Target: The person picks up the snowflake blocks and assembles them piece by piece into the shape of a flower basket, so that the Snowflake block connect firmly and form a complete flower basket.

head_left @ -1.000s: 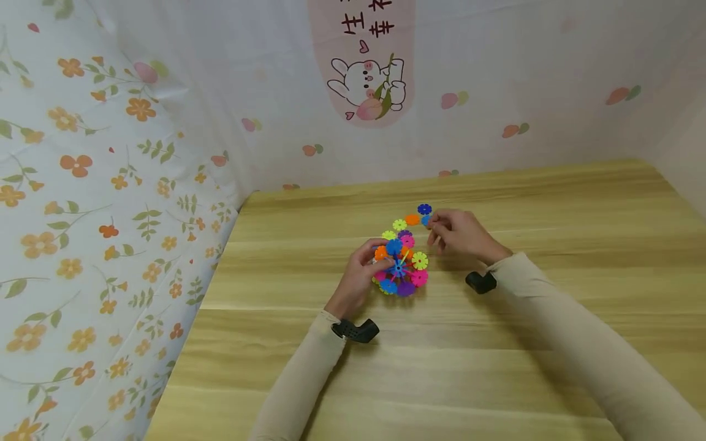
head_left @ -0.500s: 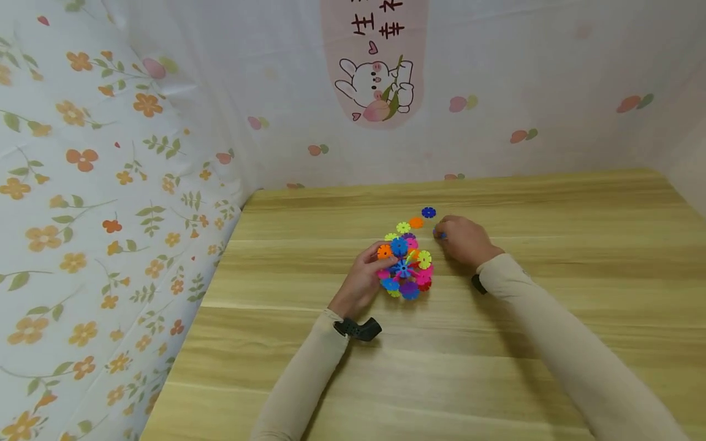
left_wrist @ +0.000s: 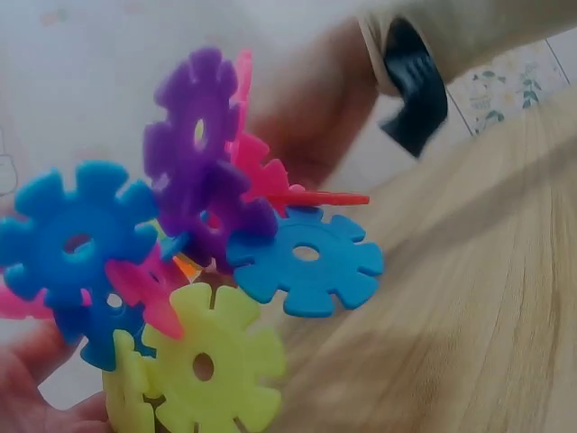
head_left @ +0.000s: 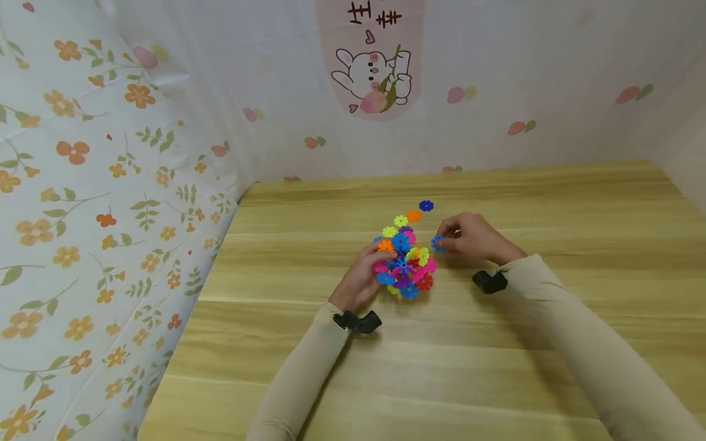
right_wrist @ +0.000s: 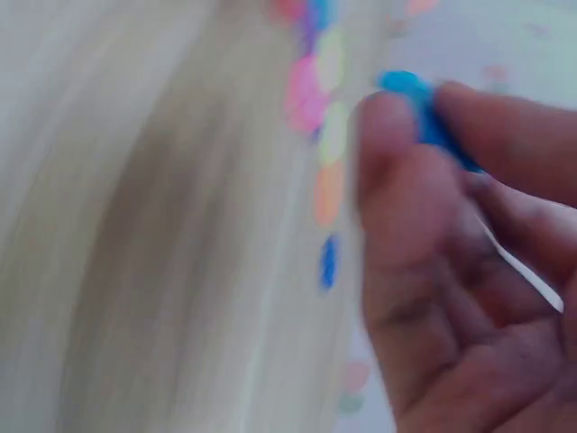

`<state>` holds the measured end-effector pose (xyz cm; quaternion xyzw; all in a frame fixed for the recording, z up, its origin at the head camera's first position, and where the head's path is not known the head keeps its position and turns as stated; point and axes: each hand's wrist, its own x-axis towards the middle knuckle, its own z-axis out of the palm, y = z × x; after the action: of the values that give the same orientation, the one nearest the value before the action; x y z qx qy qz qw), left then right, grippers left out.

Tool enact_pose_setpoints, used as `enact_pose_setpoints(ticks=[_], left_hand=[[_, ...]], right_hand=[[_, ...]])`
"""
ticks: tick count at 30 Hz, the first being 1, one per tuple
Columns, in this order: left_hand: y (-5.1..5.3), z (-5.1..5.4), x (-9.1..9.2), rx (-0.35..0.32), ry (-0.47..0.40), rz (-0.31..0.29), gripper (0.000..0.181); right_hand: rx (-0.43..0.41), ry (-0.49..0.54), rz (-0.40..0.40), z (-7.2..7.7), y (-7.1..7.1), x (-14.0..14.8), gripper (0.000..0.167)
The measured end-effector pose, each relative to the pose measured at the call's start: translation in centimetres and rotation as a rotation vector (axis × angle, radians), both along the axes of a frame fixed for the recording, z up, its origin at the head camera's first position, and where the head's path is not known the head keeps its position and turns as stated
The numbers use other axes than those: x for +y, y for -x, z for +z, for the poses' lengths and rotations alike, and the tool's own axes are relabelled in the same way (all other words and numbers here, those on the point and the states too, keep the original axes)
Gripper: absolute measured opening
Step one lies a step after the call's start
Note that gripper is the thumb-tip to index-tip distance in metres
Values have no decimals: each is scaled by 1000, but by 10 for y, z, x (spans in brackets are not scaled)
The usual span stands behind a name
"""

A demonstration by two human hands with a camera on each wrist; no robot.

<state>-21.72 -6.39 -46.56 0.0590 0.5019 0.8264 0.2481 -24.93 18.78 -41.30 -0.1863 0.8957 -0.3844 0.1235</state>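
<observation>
My left hand (head_left: 357, 280) grips a ball-like cluster of notched plastic snowflake discs (head_left: 401, 244) slotted together, in blue, purple, pink, yellow, orange and red. In the left wrist view the cluster (left_wrist: 311, 275) fills the left side, with fingertips (left_wrist: 45, 401) at its lower edge. Just right of the cluster, my right hand (head_left: 478, 239) pinches a single blue snowflake disc (head_left: 437, 243) between thumb and finger, apart from the cluster. The right wrist view shows this blue disc (right_wrist: 437, 131) blurred and partly covered by the fingers.
Behind the cluster, loose discs trail across the wooden table (head_left: 430, 373): a dark blue disc (head_left: 426, 206), an orange disc (head_left: 413, 215) and yellow discs (head_left: 401, 220). A printed cloth (head_left: 254, 147) hangs along the table's back and left sides.
My right hand has drawn the blue disc off the table, away from the loose discs and nearer the cluster. My left hand has turned the cluster slightly.
</observation>
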Motion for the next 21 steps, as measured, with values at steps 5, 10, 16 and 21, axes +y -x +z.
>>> enact_pose_setpoints(ticks=[5,10,16,21], left_hand=[[2,0,4,3,28,29,18],[2,-2,7,37,80,41,18],[1,-1,9,36,183,41,41],[3,3,10,43,176,33,43]], right_hand=[[33,175,-26,13,-9,-14,11],[120,124,1,9,-15,-24,7],[149,97,11,8,-21,-25,7],[151,83,28,10,-21,-25,10]])
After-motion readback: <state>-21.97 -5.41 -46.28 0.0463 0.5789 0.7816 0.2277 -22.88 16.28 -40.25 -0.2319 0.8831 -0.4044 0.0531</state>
